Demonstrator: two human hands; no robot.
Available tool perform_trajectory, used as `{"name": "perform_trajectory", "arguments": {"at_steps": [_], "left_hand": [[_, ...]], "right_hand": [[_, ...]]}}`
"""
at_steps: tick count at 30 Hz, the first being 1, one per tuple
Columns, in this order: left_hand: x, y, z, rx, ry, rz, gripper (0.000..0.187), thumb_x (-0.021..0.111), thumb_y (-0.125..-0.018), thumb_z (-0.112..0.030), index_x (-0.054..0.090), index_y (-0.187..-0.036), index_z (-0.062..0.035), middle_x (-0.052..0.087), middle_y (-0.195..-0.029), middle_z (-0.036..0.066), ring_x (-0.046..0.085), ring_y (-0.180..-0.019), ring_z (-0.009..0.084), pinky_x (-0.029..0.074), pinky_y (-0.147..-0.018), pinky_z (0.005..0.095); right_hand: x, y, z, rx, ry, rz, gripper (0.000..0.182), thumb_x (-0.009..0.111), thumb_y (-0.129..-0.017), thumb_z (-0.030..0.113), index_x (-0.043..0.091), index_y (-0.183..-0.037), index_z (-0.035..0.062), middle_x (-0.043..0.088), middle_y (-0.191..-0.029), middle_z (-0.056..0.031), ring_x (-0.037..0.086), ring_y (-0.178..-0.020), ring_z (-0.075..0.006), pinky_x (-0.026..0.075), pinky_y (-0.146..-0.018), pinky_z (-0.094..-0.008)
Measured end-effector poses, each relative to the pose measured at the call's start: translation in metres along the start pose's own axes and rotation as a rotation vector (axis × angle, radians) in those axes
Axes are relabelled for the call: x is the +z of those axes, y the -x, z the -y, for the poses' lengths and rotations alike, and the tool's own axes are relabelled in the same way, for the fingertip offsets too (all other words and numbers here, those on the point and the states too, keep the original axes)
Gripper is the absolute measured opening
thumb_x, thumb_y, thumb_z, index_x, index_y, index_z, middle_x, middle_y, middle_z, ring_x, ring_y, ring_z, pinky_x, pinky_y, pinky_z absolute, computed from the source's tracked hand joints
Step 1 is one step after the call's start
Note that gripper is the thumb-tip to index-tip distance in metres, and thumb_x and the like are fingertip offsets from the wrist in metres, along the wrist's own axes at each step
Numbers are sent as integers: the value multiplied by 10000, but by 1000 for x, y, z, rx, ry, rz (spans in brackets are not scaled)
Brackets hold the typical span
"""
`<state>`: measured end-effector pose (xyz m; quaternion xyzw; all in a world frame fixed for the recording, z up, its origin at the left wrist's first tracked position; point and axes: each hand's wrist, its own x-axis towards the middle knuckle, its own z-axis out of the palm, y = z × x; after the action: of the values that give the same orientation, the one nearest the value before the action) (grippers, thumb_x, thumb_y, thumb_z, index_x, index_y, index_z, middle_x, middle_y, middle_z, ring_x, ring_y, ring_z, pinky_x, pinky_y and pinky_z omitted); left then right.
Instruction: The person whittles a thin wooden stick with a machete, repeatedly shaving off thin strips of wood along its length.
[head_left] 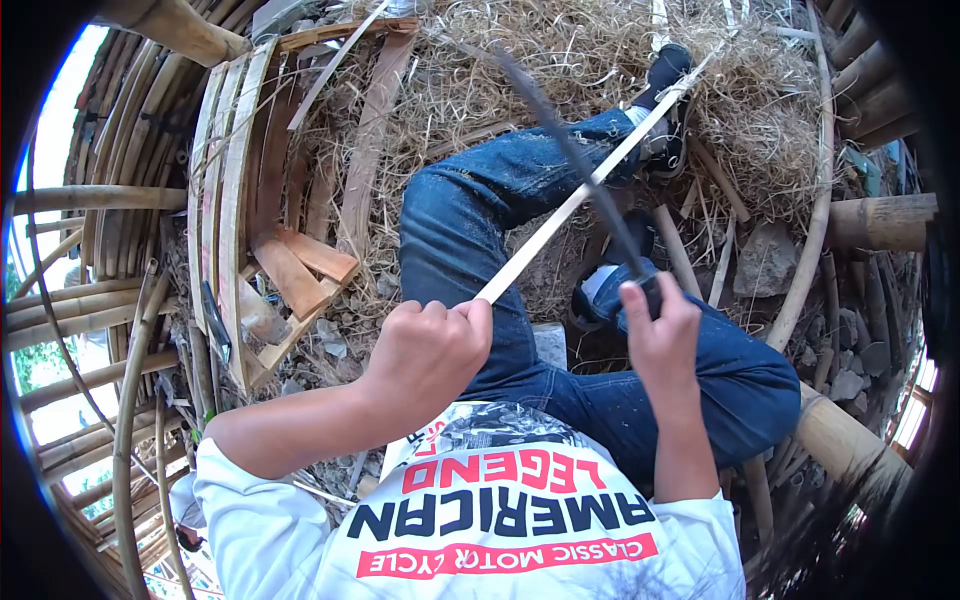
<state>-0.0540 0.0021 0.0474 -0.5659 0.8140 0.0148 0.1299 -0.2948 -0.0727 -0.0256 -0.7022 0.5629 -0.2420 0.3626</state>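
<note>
My left hand point(430, 345) is closed around the near end of a pale bamboo strip point(545, 245). The strip slants up and away across my legs to the shod foot, its far part over the shavings. In my right hand point(662, 330) is the handle of a long dark knife point(565, 145), thumb laid along the grip. The blade points forward and to the left, somewhat blurred, and crosses over the strip around its middle in this view. Both hands are above my lap, in front of the white printed shirt point(500, 500).
Curly shavings point(450, 110) cover the ground ahead. A slatted wooden crate point(232, 180) stands at my left, wood offcuts point(290, 275) in it. To the right are a stone point(768, 262) and a thick bamboo pole point(850, 445). Bamboo walls point(110, 300) flank the spot.
</note>
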Motion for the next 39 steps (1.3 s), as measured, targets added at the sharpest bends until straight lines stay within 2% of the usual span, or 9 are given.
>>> {"name": "perform_trajectory", "arguments": {"at_steps": [3, 7, 9, 14, 21, 27, 29, 33, 39], "left_hand": [[1, 2, 4, 8, 2, 5, 134, 633, -739, -82, 499, -750, -86, 514, -539, -2, 563, -516, 146, 415, -488, 291], [-6, 6, 10, 7, -24, -67, 103, 647, -748, -112, 555, -751, -68, 528, -520, -34, 571, -500, 102, 387, -471, 241], [-7, 5, 5, -7, 16, -44, 117, 639, -740, -94, 523, -742, -77, 518, -524, -15, 571, -510, 130, 404, -482, 269], [2, 3, 7, -19, 67, -8, 137, 624, -735, -66, 489, -733, -91, 514, -526, 8, 567, -503, 167, 417, -487, 299], [-8, 6, 11, -52, 81, -75, 129, 623, -741, -68, 496, -744, -95, 514, -517, 8, 570, -499, 171, 412, -482, 312], [-5, 4, 19, -29, 127, -5, 124, 622, -752, -75, 499, -753, -89, 516, -519, 15, 574, -502, 185, 409, -476, 330], [-5, 8, 19, -57, 133, -21, 122, 620, -758, -79, 499, -753, -88, 512, -514, 23, 575, -498, 194, 414, -477, 334], [-9, 6, 19, -65, 136, -71, 120, 619, -760, -79, 500, -752, -88, 507, -510, 26, 575, -497, 195, 415, -479, 337], [-4, 4, 17, -14, 109, -9, 123, 621, -740, -77, 500, -739, -91, 513, -513, 23, 580, -504, 191, 419, -481, 339]], "right_hand": [[1, 8, 8, -143, 77, 32, 339, 655, -899, 366, 610, -855, 33, 594, -624, -172, 645, -617, -369, 478, -551, -408], [-9, -14, -10, -45, 57, -50, 350, 650, -905, 362, 611, -834, 22, 608, -641, -153, 639, -596, -348, 471, -544, -399], [-8, -21, -15, 37, 89, -102, 346, 643, -911, 361, 609, -832, 25, 603, -618, -144, 638, -587, -341, 467, -539, -401], [17, 10, 8, -173, -16, -3, 389, 644, -902, 417, 591, -856, 34, 602, -634, -154, 635, -594, -359, 475, -536, -408], [-8, -27, -20, 54, 54, -127, 326, 692, -884, 322, 597, -820, 16, 614, -617, -131, 645, -562, -294, 473, -516, -385], [2, 3, 6, -89, -22, 42, 295, 759, -823, 257, 602, -853, 9, 613, -628, -144, 654, -570, -279, 482, -530, -360], [-10, -6, -3, 40, -54, 66, 282, 749, -833, 245, 609, -860, 2, 612, -628, -145, 655, -570, -270, 481, -530, -353], [-18, -24, -18, 115, -80, -111, 304, 713, -866, 261, 600, -822, -18, 615, -616, -139, 626, -540, -252, 460, -516, -358], [-6, 5, 17, -7, -58, 113, 311, 736, -839, 287, 611, -837, 2, 608, -609, -145, 643, -554, -291, 468, -518, -368]]}}
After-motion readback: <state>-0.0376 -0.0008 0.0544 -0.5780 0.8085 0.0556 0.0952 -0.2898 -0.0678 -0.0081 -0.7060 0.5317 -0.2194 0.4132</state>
